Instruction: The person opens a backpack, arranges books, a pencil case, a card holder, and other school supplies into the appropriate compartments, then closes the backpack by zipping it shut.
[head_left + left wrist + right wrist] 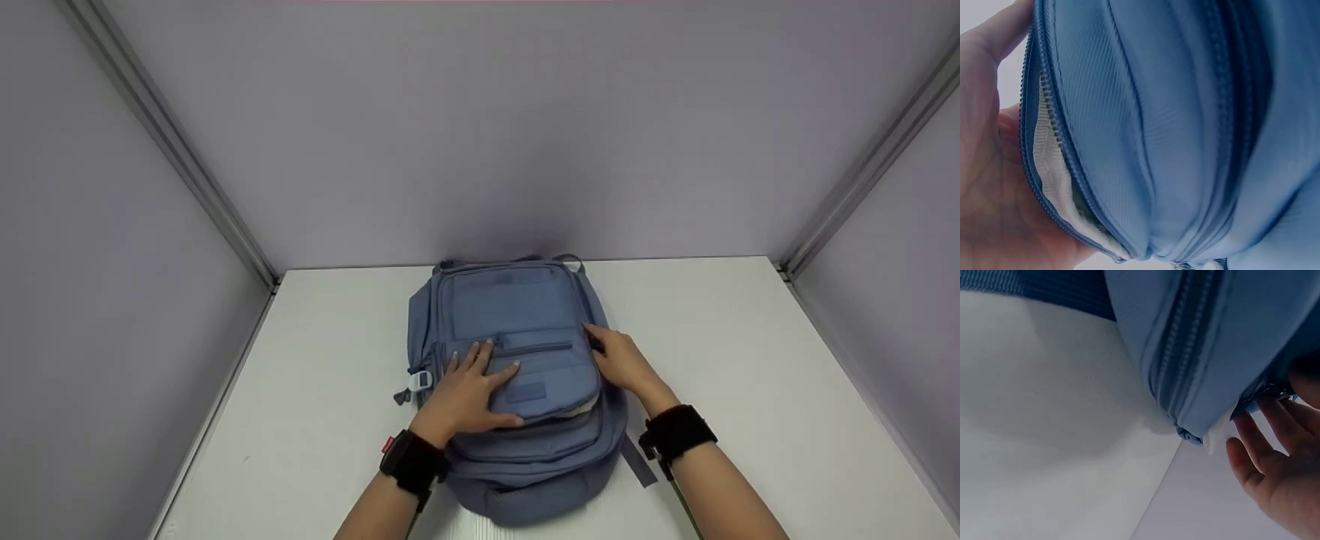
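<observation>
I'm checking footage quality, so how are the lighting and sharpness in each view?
Head view: even, soft light, sharp, straight wall rails bowed by the wide lens. Left wrist view: the blue fabric backpack fills the frame, dim but sharp. Right wrist view: soft shadow on the white table, right hand slightly blurred.

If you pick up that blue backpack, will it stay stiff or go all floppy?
Probably floppy: the soft blue fabric backpack lies flat on the white table and creases under the left hand. It looks fairly light, since its pockets sag. Its partly open front zipper might gape when lifted.
</observation>
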`<state>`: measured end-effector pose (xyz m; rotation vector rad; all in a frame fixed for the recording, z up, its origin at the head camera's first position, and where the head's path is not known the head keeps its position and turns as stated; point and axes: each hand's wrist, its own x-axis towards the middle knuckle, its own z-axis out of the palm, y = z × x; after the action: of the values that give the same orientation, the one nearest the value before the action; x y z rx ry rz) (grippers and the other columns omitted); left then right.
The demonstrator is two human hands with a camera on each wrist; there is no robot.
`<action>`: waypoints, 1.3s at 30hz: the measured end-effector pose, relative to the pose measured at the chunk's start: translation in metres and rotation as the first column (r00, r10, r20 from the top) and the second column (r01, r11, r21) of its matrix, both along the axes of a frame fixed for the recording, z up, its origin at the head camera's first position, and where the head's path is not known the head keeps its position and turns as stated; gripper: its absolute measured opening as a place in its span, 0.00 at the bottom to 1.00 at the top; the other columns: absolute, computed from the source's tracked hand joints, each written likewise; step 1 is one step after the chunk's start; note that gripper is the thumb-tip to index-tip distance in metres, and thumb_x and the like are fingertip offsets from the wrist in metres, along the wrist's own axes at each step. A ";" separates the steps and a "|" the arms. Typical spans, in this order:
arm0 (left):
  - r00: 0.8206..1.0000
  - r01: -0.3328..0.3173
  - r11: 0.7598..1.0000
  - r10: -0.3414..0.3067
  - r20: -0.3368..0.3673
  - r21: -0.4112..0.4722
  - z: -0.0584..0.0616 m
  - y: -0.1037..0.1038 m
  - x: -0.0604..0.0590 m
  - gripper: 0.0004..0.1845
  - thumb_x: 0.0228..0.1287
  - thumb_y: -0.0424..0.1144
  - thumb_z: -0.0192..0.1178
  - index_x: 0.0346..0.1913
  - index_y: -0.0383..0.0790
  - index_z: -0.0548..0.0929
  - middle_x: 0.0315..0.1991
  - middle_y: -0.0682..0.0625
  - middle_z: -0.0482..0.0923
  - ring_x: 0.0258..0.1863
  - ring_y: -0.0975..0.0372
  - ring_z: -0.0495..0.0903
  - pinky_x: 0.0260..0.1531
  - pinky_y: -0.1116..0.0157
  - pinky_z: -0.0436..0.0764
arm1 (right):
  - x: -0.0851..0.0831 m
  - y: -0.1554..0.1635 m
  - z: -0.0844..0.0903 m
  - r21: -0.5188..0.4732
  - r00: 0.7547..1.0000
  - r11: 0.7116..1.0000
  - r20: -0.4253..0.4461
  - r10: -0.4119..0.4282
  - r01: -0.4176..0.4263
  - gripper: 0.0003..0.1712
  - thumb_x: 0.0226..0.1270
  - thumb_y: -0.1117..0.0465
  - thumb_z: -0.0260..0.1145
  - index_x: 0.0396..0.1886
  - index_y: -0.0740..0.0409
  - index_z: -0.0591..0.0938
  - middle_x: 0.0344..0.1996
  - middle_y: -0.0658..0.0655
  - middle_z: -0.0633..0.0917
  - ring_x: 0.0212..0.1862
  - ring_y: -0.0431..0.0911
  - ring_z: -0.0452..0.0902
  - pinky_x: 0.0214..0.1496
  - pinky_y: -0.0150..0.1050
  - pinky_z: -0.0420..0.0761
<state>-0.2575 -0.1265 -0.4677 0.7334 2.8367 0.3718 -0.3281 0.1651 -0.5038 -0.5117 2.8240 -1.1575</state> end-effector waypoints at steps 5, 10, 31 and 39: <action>1.000 -0.009 0.999 0.010 -0.003 0.040 -0.004 -0.003 -0.010 0.47 0.53 0.75 0.57 0.74 0.58 0.64 0.76 0.37 0.46 0.75 0.44 0.45 0.68 0.42 0.50 | -0.013 -0.007 -0.004 -0.012 0.993 0.995 -0.060 -0.100 0.100 0.19 0.68 0.73 0.59 0.56 0.77 0.77 0.46 0.72 0.83 0.50 0.63 0.80 0.53 0.55 0.76; 1.000 -0.009 0.998 0.010 -0.026 0.057 -0.008 -0.004 -0.012 0.50 0.51 0.79 0.53 0.74 0.58 0.64 0.76 0.38 0.48 0.75 0.45 0.46 0.68 0.43 0.50 | -0.013 -0.005 -0.004 0.050 0.984 0.984 -0.063 -0.169 0.173 0.13 0.68 0.70 0.61 0.47 0.76 0.83 0.43 0.71 0.84 0.47 0.63 0.81 0.51 0.54 0.77; 0.999 -0.019 0.998 0.020 -0.025 0.067 -0.010 -0.007 -0.010 0.52 0.46 0.81 0.55 0.74 0.60 0.64 0.77 0.40 0.49 0.75 0.47 0.48 0.68 0.45 0.53 | 0.052 0.015 0.011 0.195 0.986 0.977 -0.156 -0.061 0.091 0.04 0.63 0.69 0.68 0.34 0.64 0.88 0.27 0.54 0.83 0.29 0.45 0.78 0.31 0.43 0.78; 1.000 -0.022 0.997 0.022 0.001 0.073 -0.010 -0.007 -0.008 0.52 0.47 0.81 0.55 0.74 0.59 0.63 0.77 0.40 0.47 0.75 0.46 0.46 0.68 0.45 0.51 | 0.078 0.012 0.030 0.216 0.992 0.976 -0.125 0.035 -0.007 0.03 0.60 0.69 0.69 0.28 0.59 0.87 0.23 0.47 0.81 0.25 0.38 0.72 0.27 0.37 0.74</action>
<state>-0.2659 -0.1335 -0.4772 0.7164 2.8463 0.4808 -0.2504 0.1768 -0.4733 -0.6181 2.9950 -0.8285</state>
